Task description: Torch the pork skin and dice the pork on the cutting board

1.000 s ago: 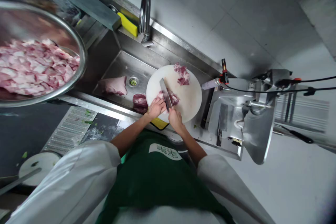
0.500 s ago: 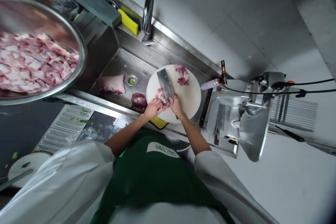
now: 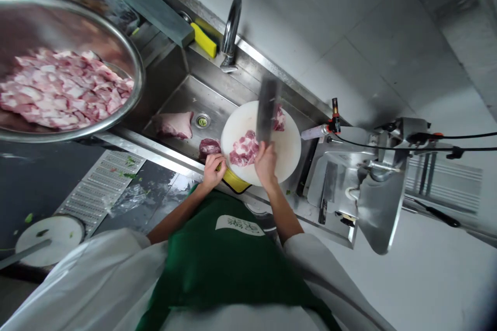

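In my right hand (image 3: 266, 164) is the handle of a cleaver (image 3: 267, 106), its broad blade blurred and raised over the round white cutting board (image 3: 285, 163). A clump of cut pink meat (image 3: 244, 149) lies on the board left of the blade. Partly behind the blade is more red meat (image 3: 279, 119). My left hand (image 3: 213, 171) is off the meat, beside the board's near left edge, fingers loosely bent and apart with nothing visible in them. Close to it are a dark red meat piece (image 3: 209, 147) and a yellow, dark-edged object (image 3: 235, 181) under the board.
The board sits over a steel sink (image 3: 176, 98) holding a pale meat slab (image 3: 174, 124). A large steel bowl (image 3: 137, 72) of cut meat stands left. Behind are a faucet (image 3: 232, 26), a grey block (image 3: 157, 13) and a yellow handle (image 3: 204, 40). A torch (image 3: 322, 130) and slicer (image 3: 375, 207) stand right.
The cleaver has lifted off the meat and swung upright, blade toward the wall. My left hand has let go of the meat and moved left to the board's edge. The view has shifted slightly.
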`<action>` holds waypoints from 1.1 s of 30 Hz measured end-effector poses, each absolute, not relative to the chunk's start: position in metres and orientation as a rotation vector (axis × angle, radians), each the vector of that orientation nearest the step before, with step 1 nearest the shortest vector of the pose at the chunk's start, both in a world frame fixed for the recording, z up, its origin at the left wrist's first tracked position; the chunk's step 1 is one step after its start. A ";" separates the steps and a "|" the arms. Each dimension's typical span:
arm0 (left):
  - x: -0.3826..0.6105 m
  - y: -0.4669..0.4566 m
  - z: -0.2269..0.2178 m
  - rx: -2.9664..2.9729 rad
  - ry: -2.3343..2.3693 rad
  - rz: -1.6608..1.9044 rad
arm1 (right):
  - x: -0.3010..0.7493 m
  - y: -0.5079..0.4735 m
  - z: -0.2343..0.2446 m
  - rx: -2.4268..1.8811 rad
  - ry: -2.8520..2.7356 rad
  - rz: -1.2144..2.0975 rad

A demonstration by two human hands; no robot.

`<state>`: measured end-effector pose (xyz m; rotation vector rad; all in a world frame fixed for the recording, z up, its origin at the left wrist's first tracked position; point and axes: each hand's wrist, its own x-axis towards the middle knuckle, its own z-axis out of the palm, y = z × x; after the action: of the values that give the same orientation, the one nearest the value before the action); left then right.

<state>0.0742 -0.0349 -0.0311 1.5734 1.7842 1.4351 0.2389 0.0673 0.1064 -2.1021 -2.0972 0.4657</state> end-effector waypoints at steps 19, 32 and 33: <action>0.085 -0.013 -0.025 0.970 2.034 0.916 | 0.250 0.134 0.070 -2.083 -2.188 0.777; 0.042 0.006 -0.043 0.210 1.999 1.657 | 0.298 -0.053 0.088 -2.364 -2.472 0.913; 0.023 0.007 -0.043 0.243 2.077 1.733 | 0.308 -0.060 0.089 -2.375 -2.463 0.933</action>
<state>0.0230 0.0072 -0.0426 0.2433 2.0774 1.7328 0.3076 -0.0596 0.0890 -2.3751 -2.4629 0.9328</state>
